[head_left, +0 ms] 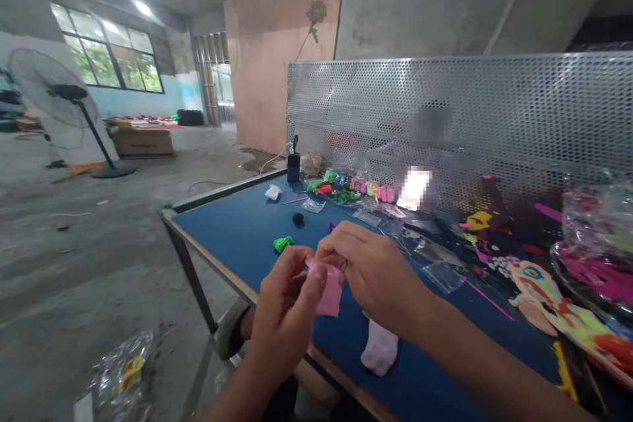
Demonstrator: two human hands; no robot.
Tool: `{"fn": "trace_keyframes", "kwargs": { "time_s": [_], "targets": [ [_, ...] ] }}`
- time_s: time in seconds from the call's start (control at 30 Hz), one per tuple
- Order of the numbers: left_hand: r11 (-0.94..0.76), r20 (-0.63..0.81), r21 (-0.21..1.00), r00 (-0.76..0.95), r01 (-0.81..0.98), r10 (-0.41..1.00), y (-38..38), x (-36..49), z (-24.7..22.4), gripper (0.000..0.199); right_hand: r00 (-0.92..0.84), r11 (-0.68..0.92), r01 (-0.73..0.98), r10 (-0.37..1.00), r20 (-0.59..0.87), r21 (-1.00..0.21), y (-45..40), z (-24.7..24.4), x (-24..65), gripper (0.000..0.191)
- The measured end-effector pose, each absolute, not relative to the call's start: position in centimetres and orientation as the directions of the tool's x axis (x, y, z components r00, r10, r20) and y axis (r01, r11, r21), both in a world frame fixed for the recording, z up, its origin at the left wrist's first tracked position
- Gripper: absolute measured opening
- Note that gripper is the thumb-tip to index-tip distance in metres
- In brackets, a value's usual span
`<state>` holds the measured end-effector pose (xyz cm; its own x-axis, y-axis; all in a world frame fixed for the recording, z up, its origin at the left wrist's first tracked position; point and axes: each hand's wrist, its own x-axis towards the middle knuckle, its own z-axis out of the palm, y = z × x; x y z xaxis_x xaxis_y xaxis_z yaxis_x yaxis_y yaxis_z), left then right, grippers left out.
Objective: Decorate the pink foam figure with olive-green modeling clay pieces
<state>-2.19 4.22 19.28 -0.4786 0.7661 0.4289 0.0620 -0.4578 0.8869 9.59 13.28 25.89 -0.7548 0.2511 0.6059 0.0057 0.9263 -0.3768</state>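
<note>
Above the table's near edge, my left hand (pixel 291 303) pinches a small, flat pink packet (pixel 329 298) between thumb and fingers. It looks like modelling clay in thin, shiny wrapping. My right hand (pixel 373 270) is closed on the packet's upper edge, its fingertips meeting those of the left. The fingers partly hide that edge. Beneath my right wrist lies a pale lilac lump of clay (pixel 380 348). Beyond my hands are a bright green lump (pixel 283 243) and a small black ball (pixel 297 218). A bit of purple (pixel 333 227) peeks out behind my right hand.
The blue table (pixel 222 224) holds a row of coloured clay packs (pixel 366 186) along a perforated metal panel (pixel 494 112). Clear bags (pixel 444 275) lie right of centre. A clay-smeared board (pixel 548 303) sits at the right. A standing fan (pixel 74 95) is on the left floor.
</note>
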Motion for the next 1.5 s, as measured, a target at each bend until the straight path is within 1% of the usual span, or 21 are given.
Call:
{"fn": "trace_keyframes", "kwargs": {
  "time_s": [0.07,0.13,0.2,0.27,0.3,0.37,0.47,0.5,0.53,0.57,0.6,0.67,0.73,0.8,0.83,0.9,1.0,1.13,1.27,1.4,1.5],
  "targets": [
    [-0.5,0.497,0.852,-0.537,0.154,0.681,4.4,-2.4,18.9,0.01,-0.747,0.905,0.03,0.302,0.592,-0.424,13.2,26.0,9.6,0.016],
    [-0.532,0.536,0.822,-0.59,0.203,0.603,4.6,-2.9,18.7,0.008,-0.767,0.847,0.083,0.391,0.509,-0.525,13.3,26.0,9.7,0.012],
    [-0.558,0.528,0.812,-0.627,0.174,0.573,4.8,-3.3,18.5,0.012,-0.808,0.769,0.107,0.436,0.396,-0.63,13.4,26.1,9.7,0.013],
    [-0.561,0.505,0.816,-0.641,0.138,0.578,4.9,-3.5,18.5,0.013,-0.833,0.712,0.103,0.444,0.331,-0.694,13.4,26.1,9.7,0.009],
    [-0.553,0.502,0.821,-0.646,0.145,0.575,4.9,-3.4,18.5,0.011,-0.83,0.707,0.102,0.448,0.332,-0.7,13.5,26.1,9.6,0.007],
    [-0.542,0.512,0.822,-0.642,0.174,0.571,4.9,-3.2,18.4,0.004,-0.806,0.739,0.111,0.458,0.375,-0.665,13.5,26.1,9.6,0.008],
    [-0.543,0.516,0.828,-0.572,0.142,0.638,4.8,-3.0,18.4,0.034,-0.759,0.817,0.109,0.436,0.484,-0.566,13.6,26.3,9.7,0.016],
    [-0.528,0.518,0.837,-0.523,0.145,0.677,4.9,-3.1,18.4,0.037,-0.741,0.836,0.102,0.426,0.52,-0.539,13.6,26.3,9.7,0.018],
    [-0.508,0.526,0.843,-0.474,0.178,0.706,4.9,-3.3,18.5,0.036,-0.723,0.847,0.096,0.42,0.548,-0.522,13.6,26.3,9.7,0.018],
    [-0.486,0.545,0.838,-0.434,0.248,0.718,5.0,-3.5,18.6,0.032,-0.705,0.848,0.094,0.427,0.567,-0.521,13.7,26.2,9.6,0.016],
    [-0.466,0.575,0.816,-0.406,0.342,0.71,5.0,-3.7,18.6,0.028,-0.683,0.833,0.099,0.454,0.572,-0.544,13.8,26.1,9.6,0.013],
    [-0.43,0.665,0.725,-0.383,0.538,0.641,5.2,-4.3,18.7,0.025,-0.646,0.744,0.111,0.557,0.521,-0.659,13.9,25.7,9.4,0.003],
    [-0.396,0.763,0.607,-0.364,0.69,0.535,5.5,-4.8,18.7,0.029,-0.664,0.597,0.111,0.639,0.387,-0.795,13.9,25.3,9.2,0.017],
    [-0.362,0.836,0.495,-0.318,0.79,0.448,5.6,-5.2,18.4,0.031,-0.73,0.466,0.104,0.636,0.251,-0.879,13.9,25.1,9.1,0.028],
    [-0.345,0.859,0.449,-0.292,0.824,0.42,5.7,-5.3,18.2,0.032,-0.759,0.42,0.097,0.618,0.206,-0.902,13.8,25.0,9.1,0.03],
    [-0.315,0.886,0.383,-0.247,0.868,0.393,5.7,-5.4,17.8,0.032,-0.782,0.349,0.078,0.602,0.16,-0.934,13.7,24.8,8.9,0.028],
    [-0.311,0.898,0.336,-0.204,0.889,0.389,5.6,-5.5,17.4,0.031,-0.767,0.243,0.031,0.627,0.133,-0.97,13.4,24.6,8.5,0.024],
    [-0.345,0.893,0.328,-0.17,0.879,0.416,5.9,-5.6,16.8,0.033,-0.766,0.097,-0.017,0.639,0.075,-0.995,13.4,24.1,8.0,0.019],
    [-0.382,0.889,0.327,-0.144,0.864,0.434,6.4,-5.7,16.0,0.039,-0.774,0.039,0.009,0.633,0.018,-0.999,13.6,23.6,7.8,0.012],
    [-0.409,0.876,0.359,-0.152,0.839,0.458,6.4,-6.0,14.9,0.058,-0.779,0.012,0.045,0.626,-0.028,-0.999,13.7,23.0,7.6,0.01],
    [-0.407,0.851,0.382,-0.145,0.829,0.504,6.0,-6.3,13.7,0.072,-0.789,0.005,0.079,0.611,-0.06,-0.997,13.6,22.1,7.2,0.007]
  ]
}}
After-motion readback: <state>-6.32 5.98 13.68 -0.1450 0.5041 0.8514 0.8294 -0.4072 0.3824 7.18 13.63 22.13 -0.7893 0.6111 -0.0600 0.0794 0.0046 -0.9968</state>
